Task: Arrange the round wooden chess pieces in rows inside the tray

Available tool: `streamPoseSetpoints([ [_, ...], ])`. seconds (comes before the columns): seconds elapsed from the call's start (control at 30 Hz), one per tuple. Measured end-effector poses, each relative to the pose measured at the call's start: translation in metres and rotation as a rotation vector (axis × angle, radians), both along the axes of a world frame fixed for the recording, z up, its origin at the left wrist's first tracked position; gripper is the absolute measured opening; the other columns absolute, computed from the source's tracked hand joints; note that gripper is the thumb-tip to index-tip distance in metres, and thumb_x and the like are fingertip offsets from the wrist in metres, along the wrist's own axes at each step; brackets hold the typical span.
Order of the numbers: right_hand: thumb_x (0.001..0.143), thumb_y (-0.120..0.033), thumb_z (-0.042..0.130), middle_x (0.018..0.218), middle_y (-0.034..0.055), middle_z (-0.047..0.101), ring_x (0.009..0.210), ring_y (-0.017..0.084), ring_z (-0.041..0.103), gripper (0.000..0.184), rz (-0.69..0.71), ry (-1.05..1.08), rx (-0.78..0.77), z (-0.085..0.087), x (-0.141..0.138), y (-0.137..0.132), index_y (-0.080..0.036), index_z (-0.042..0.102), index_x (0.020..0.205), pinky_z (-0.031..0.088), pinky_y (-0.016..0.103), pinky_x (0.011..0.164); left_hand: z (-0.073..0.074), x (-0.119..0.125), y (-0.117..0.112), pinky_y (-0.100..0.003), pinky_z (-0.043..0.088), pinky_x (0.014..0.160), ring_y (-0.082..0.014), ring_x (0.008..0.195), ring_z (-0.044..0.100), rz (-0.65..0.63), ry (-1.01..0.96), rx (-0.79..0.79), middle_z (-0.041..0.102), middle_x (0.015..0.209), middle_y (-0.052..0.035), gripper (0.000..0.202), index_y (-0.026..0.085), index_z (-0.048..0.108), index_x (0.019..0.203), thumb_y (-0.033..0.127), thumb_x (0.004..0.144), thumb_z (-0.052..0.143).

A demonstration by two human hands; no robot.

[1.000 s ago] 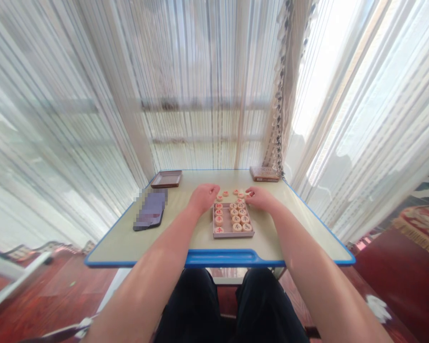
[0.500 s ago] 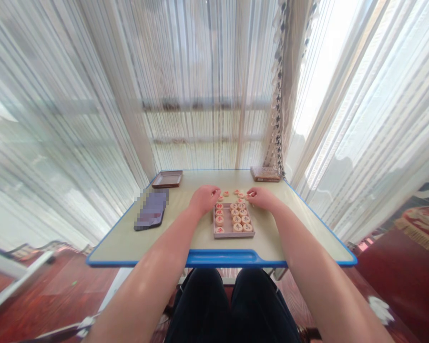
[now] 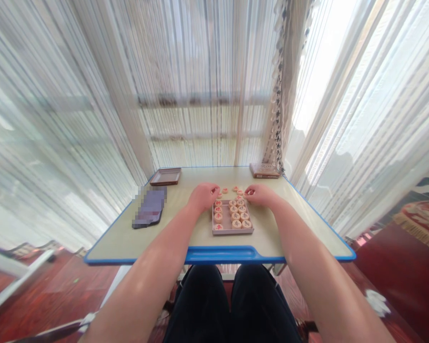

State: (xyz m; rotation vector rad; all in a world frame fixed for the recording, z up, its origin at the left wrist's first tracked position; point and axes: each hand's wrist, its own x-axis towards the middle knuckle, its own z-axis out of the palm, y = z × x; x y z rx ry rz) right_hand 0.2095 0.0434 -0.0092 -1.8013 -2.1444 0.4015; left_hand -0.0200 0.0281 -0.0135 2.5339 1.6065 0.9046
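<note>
A shallow grey tray (image 3: 227, 229) lies in the middle of the desk (image 3: 171, 228) and holds several round wooden chess pieces (image 3: 236, 216) with red or dark characters. A few more loose pieces (image 3: 230, 190) lie on the desk just beyond the tray. My left hand (image 3: 202, 196) rests at the tray's far left corner, fingers curled in a pinch on a piece. My right hand (image 3: 259, 195) sits at the far right corner, fingers also pinched on a piece.
A dark phone-like object (image 3: 149, 212) lies on the left of the desk. A brown tray lid (image 3: 166, 176) sits at the far left corner, a brown box (image 3: 264, 170) at the far right. Sheer curtains hang behind the desk. My legs are under the front edge.
Both hands have stayed at the far corners of the tray with small finger movements. The view has tilted slightly.
</note>
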Motion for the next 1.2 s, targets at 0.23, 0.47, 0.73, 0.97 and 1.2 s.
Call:
streamPoseSetpoints([
  [0.23,0.068,-0.036,0.061,0.079,0.0069,0.065,0.071,0.018,0.056,0.022,-0.082,0.004,0.095,0.002,0.0,-0.001,-0.016,0.064,0.077,0.037,0.026,0.058,0.002,0.002,-0.002,-0.026,0.043,0.071,-0.0165,0.076,0.058,-0.009,-0.068,-0.024,0.068,0.081,-0.0038,0.028,0.019,0.069,0.085,0.031,0.082,0.044],
  [0.47,0.069,-0.04,0.06,0.076,0.0029,0.058,0.066,0.013,0.05,0.024,0.165,0.177,0.505,0.013,-0.026,-0.02,-0.018,0.059,0.077,0.038,0.025,0.061,0.006,0.009,-0.008,-0.026,0.047,0.07,-0.0162,0.077,0.062,-0.147,-0.467,-0.246,0.07,0.087,-0.0044,0.035,0.018,0.068,0.096,0.043,0.075,0.056],
  [0.73,0.069,-0.036,0.062,0.07,0.0006,0.054,0.063,0.012,0.048,0.02,0.273,0.2,0.538,0.003,-0.039,-0.025,-0.017,0.056,0.072,0.038,0.024,0.059,0.007,0.011,-0.008,-0.029,0.049,0.078,-0.019,0.085,0.063,-0.273,-0.64,-0.429,0.07,0.092,-0.008,0.035,0.014,0.068,0.095,0.036,0.068,0.066],
  [0.97,0.069,-0.034,0.063,0.078,0.0016,0.056,0.066,0.013,0.05,0.025,0.267,0.216,0.531,0.005,-0.034,-0.022,-0.018,0.058,0.088,0.04,0.025,0.063,0.007,0.008,-0.005,-0.026,0.049,0.067,-0.0158,0.075,0.061,-0.192,-0.706,-0.428,0.069,0.089,-0.0076,0.036,0.015,0.066,0.096,0.038,0.069,0.064],
  [1.2,0.08,-0.029,0.048,0.092,0.007,0.06,0.081,0.017,0.055,0.022,0.03,0.074,0.311,-0.008,-0.008,0.003,-0.021,0.067,0.087,0.041,0.028,0.074,-0.002,-0.01,0.01,-0.03,0.047,0.07,-0.0195,0.077,0.062,0.293,-0.461,-0.168,0.069,0.082,-0.0074,0.028,0.016,0.068,0.088,0.037,0.073,0.057],
])
